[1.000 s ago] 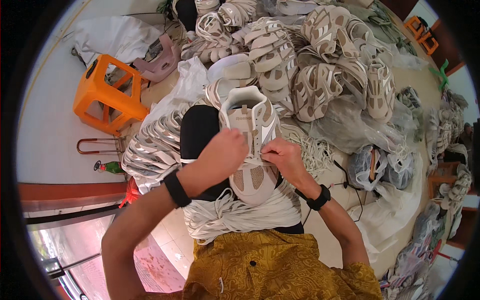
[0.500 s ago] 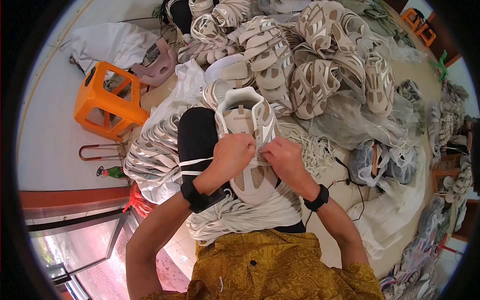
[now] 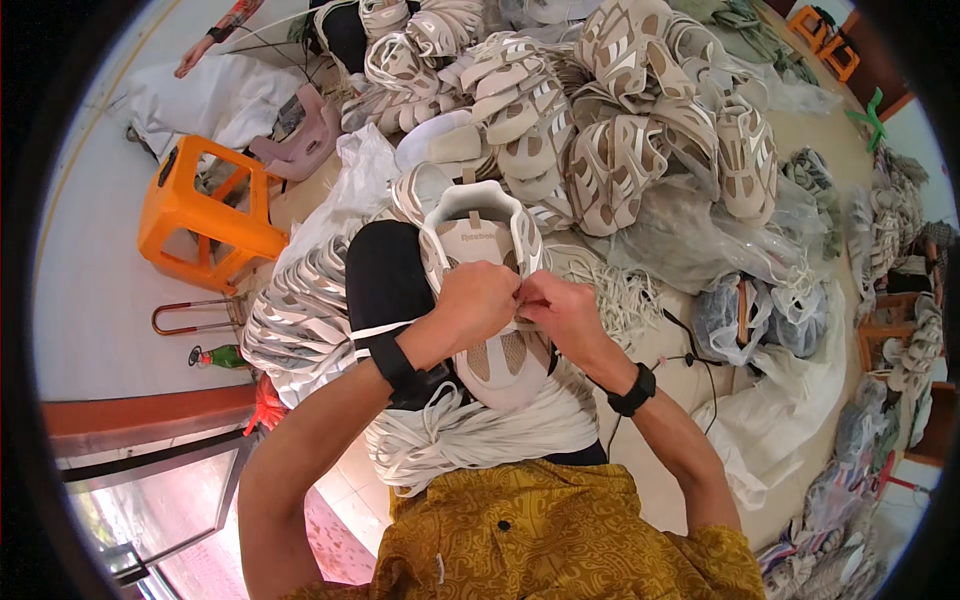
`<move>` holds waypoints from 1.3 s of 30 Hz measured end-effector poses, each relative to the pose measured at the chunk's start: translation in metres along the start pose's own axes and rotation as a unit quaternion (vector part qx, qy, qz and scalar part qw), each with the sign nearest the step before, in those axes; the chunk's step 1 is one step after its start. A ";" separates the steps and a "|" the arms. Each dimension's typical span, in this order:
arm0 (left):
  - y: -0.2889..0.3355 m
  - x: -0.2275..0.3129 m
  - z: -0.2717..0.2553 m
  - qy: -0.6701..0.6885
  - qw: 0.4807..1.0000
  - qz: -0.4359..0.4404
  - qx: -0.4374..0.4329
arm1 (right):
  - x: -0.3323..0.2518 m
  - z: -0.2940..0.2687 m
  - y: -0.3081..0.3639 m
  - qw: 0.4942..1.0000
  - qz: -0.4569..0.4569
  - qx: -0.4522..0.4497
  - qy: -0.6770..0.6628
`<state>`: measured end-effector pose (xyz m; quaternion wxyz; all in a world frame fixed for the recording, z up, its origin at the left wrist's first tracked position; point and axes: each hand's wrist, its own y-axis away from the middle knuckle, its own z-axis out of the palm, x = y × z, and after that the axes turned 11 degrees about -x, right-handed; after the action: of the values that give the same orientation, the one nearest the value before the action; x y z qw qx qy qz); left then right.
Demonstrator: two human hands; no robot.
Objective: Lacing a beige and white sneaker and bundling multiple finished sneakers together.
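Observation:
A beige and white sneaker upper (image 3: 503, 385) lies on my lap, its toe toward me and its padded collar away. My left hand (image 3: 480, 303) is closed over the tongue and eyelet area. From the right, my right hand (image 3: 563, 312) pinches at the eyelet edge, its fingertips meeting those of the left. Both seem to grip a white shoelace, mostly hidden by the fingers. A length of white lace (image 3: 383, 329) runs out past my left wrist over my dark-trousered knee (image 3: 385, 270). A thick bundle of white laces (image 3: 490, 435) rests on my lap below the toe.
Stacked sneaker uppers (image 3: 620, 170) pile up ahead, with more uppers (image 3: 300, 300) beside my left knee. An orange stool (image 3: 205, 240) and a green bottle (image 3: 222, 356) are at left. Loose laces (image 3: 620, 285) and plastic bags (image 3: 740, 320) lie at right. Another person's arm (image 3: 225, 30) reaches in at upper left.
My right fingertips have moved slightly left and now meet my left hand's fingers. Another person's arm has come into view at the upper left. The view has shifted slightly.

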<state>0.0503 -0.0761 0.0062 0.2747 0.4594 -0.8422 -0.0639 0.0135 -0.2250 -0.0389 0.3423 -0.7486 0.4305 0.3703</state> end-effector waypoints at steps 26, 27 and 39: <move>0.097 -0.092 -0.124 -0.007 0.906 -0.096 0.411 | -0.013 -0.094 -0.071 0.935 0.001 -0.048 -0.352; 0.118 -0.131 -0.125 -0.003 0.898 -0.167 0.407 | 0.003 -0.125 -0.076 0.891 0.074 0.025 -0.448; 0.336 -0.395 -0.083 -0.210 0.821 -0.498 0.182 | 0.169 -0.335 -0.028 0.901 0.432 0.045 0.001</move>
<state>0.0139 0.4473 0.0370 -0.0663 0.8336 -0.5321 -0.1327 0.1859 -0.5585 -0.0125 0.1812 -0.4736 0.7281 0.4613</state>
